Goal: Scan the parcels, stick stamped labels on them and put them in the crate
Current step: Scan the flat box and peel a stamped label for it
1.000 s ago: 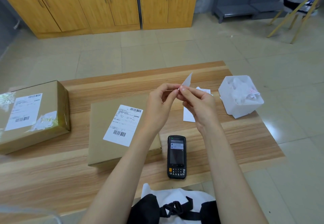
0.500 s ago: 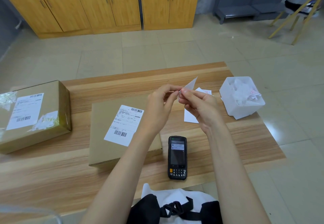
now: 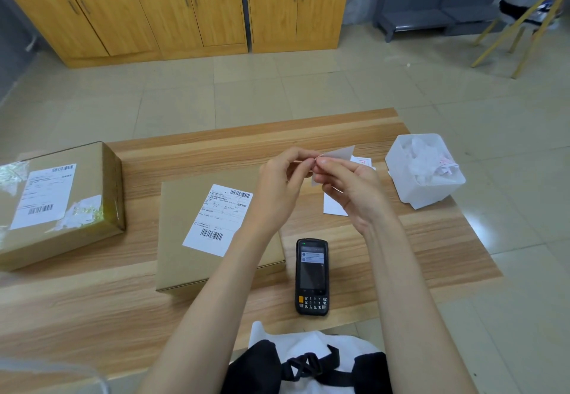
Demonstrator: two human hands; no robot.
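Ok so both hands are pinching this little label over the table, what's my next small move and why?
Probably finish peeling: the left hand and right hand pinch the label at one corner, above the flat parcel, which looks like where it goes.

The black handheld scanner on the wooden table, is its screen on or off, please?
On. The black handheld scanner lies flat, face up, on the wooden table; its screen shows lit message bars, and a green light glows above it.

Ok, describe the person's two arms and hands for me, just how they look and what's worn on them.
Both forearms are bare to the bottom edge of the view, with no sleeves showing. The left hand and right hand carry no gloves, rings, watch or wristband that can be seen. Fingernails look short and unpainted. Below the arms, a white garment with a black strap shows.
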